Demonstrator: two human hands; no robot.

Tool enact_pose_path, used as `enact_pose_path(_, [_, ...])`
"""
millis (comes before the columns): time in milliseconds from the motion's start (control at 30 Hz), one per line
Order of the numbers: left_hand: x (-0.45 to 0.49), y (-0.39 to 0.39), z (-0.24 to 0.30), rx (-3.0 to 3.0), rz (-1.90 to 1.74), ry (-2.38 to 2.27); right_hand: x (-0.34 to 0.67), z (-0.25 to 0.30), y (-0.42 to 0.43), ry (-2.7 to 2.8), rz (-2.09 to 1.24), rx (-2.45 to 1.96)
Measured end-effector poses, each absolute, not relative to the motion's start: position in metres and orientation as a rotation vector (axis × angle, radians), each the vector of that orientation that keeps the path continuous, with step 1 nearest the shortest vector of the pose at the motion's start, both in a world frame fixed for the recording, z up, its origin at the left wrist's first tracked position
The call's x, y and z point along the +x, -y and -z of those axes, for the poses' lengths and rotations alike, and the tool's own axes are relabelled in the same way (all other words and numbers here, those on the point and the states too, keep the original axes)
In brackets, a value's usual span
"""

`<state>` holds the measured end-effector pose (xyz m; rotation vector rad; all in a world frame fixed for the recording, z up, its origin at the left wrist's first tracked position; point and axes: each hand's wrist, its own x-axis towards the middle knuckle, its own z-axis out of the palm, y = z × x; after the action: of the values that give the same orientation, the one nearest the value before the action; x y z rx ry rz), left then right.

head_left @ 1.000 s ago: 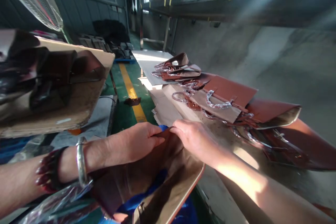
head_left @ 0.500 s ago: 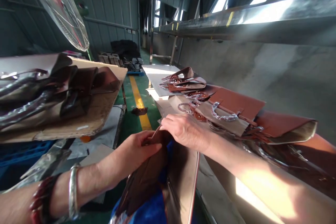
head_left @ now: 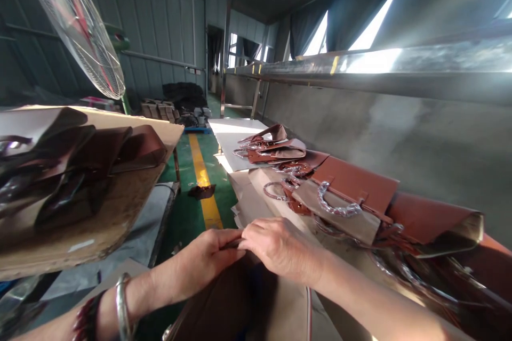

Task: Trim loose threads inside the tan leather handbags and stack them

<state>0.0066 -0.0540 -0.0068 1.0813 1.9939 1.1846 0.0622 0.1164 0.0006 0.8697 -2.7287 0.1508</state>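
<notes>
**Brown leather-look handbag [head_left: 228,303] pinched at its edge by left hand [head_left: 206,253] and right hand [head_left: 280,248]**

Nearest, at bottom centre: the handbag, hanging just below both hands in the gap between two worktops, partly cut off by the lower border, its tan panel with a dark red edge to the right. Left hand clamped on the brown edge, thumb underneath, fingers on top. Right hand clamped on the same edge, fingertips bunched and touching those of the left. On the left wrist, a silver bangle [head_left: 121,303] and a dark red bead bracelet [head_left: 86,317].

To the right, overlapping in a row: reddish-brown handbags [head_left: 360,181], with handles [head_left: 336,205] wrapped in clear plastic, beside a cardboard sheet [head_left: 252,197]. To the left, on a brown-topped worktop [head_left: 132,224]: darker brown bags [head_left: 140,149], mostly in shadow.

Farther ahead, on the green floor [head_left: 224,192]: a yellow stripe [head_left: 200,162] with a brown scrap [head_left: 202,192] lying across it. Beyond, a large wire-caged fan [head_left: 82,24] at left, a dark heap [head_left: 184,95] near a corrugated wall [head_left: 160,16], and bright window gaps [head_left: 318,37] at right.
</notes>
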Motion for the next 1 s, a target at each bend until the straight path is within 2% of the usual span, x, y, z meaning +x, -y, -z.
enact_pose_path(567, [-0.022, 0.046, 0.011, 0.715, -1.230, -1.791, 0.067, -0.005, -0.140, 3.026, -0.270, 0.278])
enact_pose_path(767, [-0.019, 0.059, 0.001, 0.686, -1.119, -1.779, 0.051, -0.008, -0.143, 3.072, -0.335, 0.473])
enact_pose_path(1000, [0.008, 0.083, 0.011, 0.490, -1.029, -1.587, 0.065, 0.000, -0.132, 3.295, -0.645, 0.573])
